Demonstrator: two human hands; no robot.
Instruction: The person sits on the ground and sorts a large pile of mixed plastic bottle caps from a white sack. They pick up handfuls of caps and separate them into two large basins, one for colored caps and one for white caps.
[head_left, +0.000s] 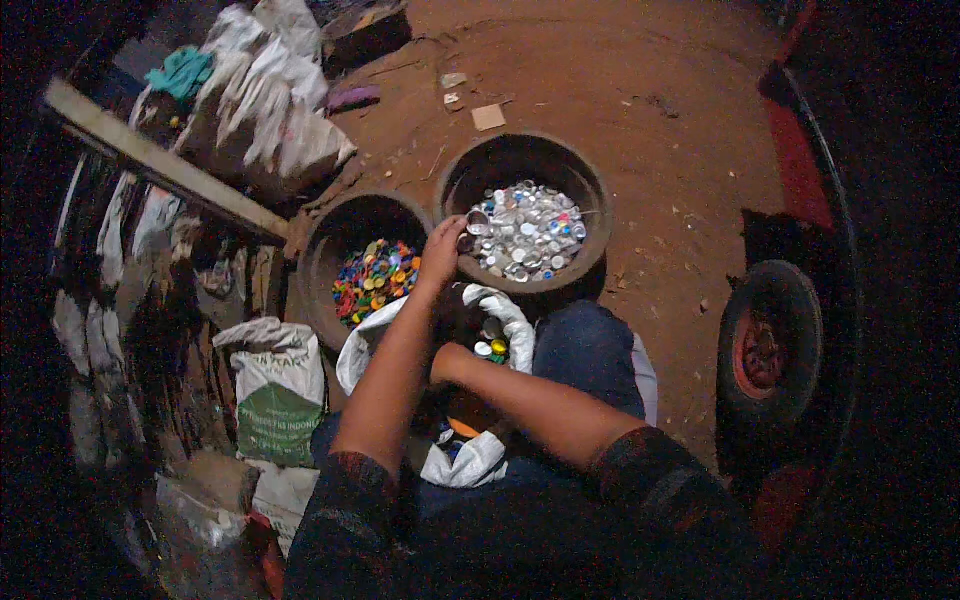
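Observation:
My left hand (445, 244) is at the near-left rim of a dark round tub (529, 282) heaped with mostly clear and white plastic bottle caps (525, 232). Its fingertips appear to pinch a larger clear plastic cap (477, 222). My right hand (448, 364) reaches down into a white woven sack (510, 315) with a rolled rim, standing between my legs. Its fingers are hidden there. White, yellow and green caps (491, 348) show beside it in the sack. A second dark tub (319, 225), left of my left forearm, contains mixed coloured caps (379, 277).
A printed white-and-green sack (277, 397) stands at the left. Behind it are a wooden beam (172, 161) and stuffed white sacks (262, 90). A wheel with a red rim (769, 345) is at the right. Flat scraps (489, 117) lie on the dirt floor beyond the tubs.

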